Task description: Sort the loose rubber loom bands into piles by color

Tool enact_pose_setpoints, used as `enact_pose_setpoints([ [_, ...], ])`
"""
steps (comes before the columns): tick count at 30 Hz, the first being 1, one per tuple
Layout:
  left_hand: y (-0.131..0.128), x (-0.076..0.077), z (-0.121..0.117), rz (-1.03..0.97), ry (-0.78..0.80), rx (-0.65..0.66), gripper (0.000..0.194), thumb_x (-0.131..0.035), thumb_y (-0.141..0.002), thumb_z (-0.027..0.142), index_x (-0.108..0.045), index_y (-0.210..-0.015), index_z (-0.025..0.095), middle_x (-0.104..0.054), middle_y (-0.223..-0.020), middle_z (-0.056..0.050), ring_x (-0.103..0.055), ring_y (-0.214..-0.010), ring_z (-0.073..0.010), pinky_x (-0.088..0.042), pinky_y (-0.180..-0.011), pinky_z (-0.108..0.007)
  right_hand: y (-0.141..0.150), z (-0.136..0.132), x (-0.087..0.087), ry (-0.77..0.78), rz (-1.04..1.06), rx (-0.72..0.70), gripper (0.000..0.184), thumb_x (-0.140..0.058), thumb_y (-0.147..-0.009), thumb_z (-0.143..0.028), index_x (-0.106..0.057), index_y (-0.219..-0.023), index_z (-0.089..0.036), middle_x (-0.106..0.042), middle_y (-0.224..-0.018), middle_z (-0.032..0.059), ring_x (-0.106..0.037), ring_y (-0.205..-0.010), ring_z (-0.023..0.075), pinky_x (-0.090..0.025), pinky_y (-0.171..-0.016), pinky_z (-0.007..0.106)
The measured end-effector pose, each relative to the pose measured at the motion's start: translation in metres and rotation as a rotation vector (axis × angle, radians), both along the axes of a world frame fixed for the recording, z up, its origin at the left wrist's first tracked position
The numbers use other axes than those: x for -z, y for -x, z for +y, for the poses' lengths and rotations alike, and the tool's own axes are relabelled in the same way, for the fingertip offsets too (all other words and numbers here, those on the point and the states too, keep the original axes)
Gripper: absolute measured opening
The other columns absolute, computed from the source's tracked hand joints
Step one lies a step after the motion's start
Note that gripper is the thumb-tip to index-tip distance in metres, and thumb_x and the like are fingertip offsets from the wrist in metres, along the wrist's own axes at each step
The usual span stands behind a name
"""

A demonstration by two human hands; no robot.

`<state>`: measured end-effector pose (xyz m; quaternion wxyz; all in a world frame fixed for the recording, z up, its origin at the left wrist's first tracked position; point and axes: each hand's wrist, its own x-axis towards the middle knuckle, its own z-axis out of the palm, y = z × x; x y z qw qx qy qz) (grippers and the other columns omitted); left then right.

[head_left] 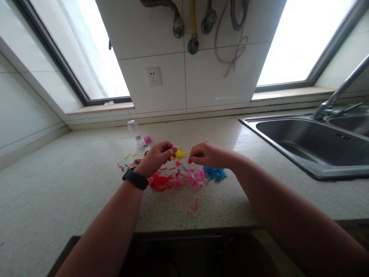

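Small rubber bands lie sorted by colour on the counter: a red pile, a pink pile, a blue pile and a yellow pile. My left hand, with a dark band on its wrist, is closed in a pinch beside the yellow pile; what its fingertips hold is too small to make out. Above the pink pile, my right hand has its fingers closed, and a thin pink rubber band seems to hang from them. A mixed-colour pile is partly hidden behind my left hand.
A clear plastic bottle lies near a small pink item at the back left. Two pink bands are near the front edge of the counter. To the right is a steel sink with a faucet.
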<state>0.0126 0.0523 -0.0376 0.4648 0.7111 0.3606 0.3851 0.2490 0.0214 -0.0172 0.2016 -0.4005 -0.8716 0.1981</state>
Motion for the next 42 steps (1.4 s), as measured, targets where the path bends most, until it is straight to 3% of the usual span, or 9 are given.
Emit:
enact_pose_setpoints([
  [5, 0.000, -0.002, -0.005, 0.089, -0.003, 0.073, 0.025, -0.065, -0.087, 0.042, -0.064, -0.085, 0.017, -0.064, -0.074, -0.001, -0.048, -0.056, -0.0086, -0.036, -0.049, -0.020, 0.011, 0.002, 0.010, -0.061, 0.213, 0.106, 0.025, -0.059, -0.089, -0.038, -0.071, -0.096, -0.017, -0.061, -0.071, -0.0012, -0.048, -0.061, 0.0086, -0.034, -0.060, 0.025],
  [13, -0.001, -0.006, -0.009, 0.117, -0.006, 0.152, 0.025, -0.066, -0.086, 0.041, -0.062, -0.083, 0.017, -0.064, -0.074, -0.001, -0.049, -0.060, -0.0089, -0.039, -0.053, -0.020, 0.020, 0.004, 0.021, -0.026, 0.255, 0.122, 0.027, -0.064, -0.086, -0.042, -0.070, -0.096, -0.017, -0.063, -0.074, -0.0005, -0.050, -0.062, 0.0093, -0.034, -0.058, 0.024],
  [16, 0.000, -0.005, -0.008, 0.127, -0.008, 0.129, 0.024, -0.066, -0.087, 0.041, -0.062, -0.084, 0.017, -0.064, -0.075, -0.002, -0.049, -0.059, -0.0091, -0.039, -0.053, -0.020, 0.011, 0.006, 0.016, -0.029, 0.176, 0.108, 0.025, -0.065, -0.086, -0.040, -0.071, -0.091, -0.017, -0.065, -0.073, -0.0002, -0.052, -0.062, 0.0097, -0.035, -0.059, 0.024],
  [20, 0.000, -0.003, -0.007, 0.130, -0.017, 0.098, 0.025, -0.065, -0.086, 0.041, -0.062, -0.084, 0.017, -0.064, -0.074, -0.002, -0.049, -0.057, -0.0092, -0.037, -0.050, -0.020, -0.001, 0.006, 0.008, -0.011, -0.127, 0.004, 0.013, -0.069, -0.082, -0.033, -0.074, -0.085, -0.021, -0.069, -0.074, 0.0005, -0.056, -0.065, 0.0121, -0.037, -0.062, 0.027],
  [23, 0.000, -0.003, -0.007, 0.133, -0.016, 0.075, 0.026, -0.065, -0.086, 0.043, -0.061, -0.082, 0.017, -0.063, -0.073, -0.001, -0.048, -0.056, -0.0092, -0.036, -0.048, -0.020, -0.002, 0.004, 0.007, 0.027, -0.235, -0.060, 0.008, -0.071, -0.079, -0.029, -0.075, -0.082, -0.023, -0.071, -0.080, 0.0021, -0.060, -0.069, 0.0143, -0.040, -0.065, 0.028],
  [33, 0.001, -0.001, -0.004, 0.123, -0.014, 0.084, 0.025, -0.065, -0.087, 0.042, -0.061, -0.085, 0.017, -0.062, -0.074, -0.001, -0.049, -0.058, -0.0089, -0.037, -0.050, -0.021, 0.006, 0.001, 0.009, 0.042, -0.242, -0.149, 0.016, -0.068, -0.082, -0.026, -0.074, -0.097, -0.023, -0.070, -0.083, 0.0021, -0.062, -0.073, 0.0149, -0.045, -0.071, 0.029],
  [42, 0.002, 0.000, -0.003, 0.144, -0.042, 0.082, 0.023, -0.064, -0.088, 0.040, -0.062, -0.083, 0.017, -0.063, -0.074, 0.000, -0.049, -0.057, -0.0083, -0.038, -0.051, -0.021, 0.008, 0.005, 0.013, 0.086, -0.231, -0.212, 0.015, -0.067, -0.079, -0.011, -0.075, -0.083, -0.023, -0.071, -0.082, 0.0021, -0.061, -0.076, 0.0150, -0.045, -0.075, 0.029],
])
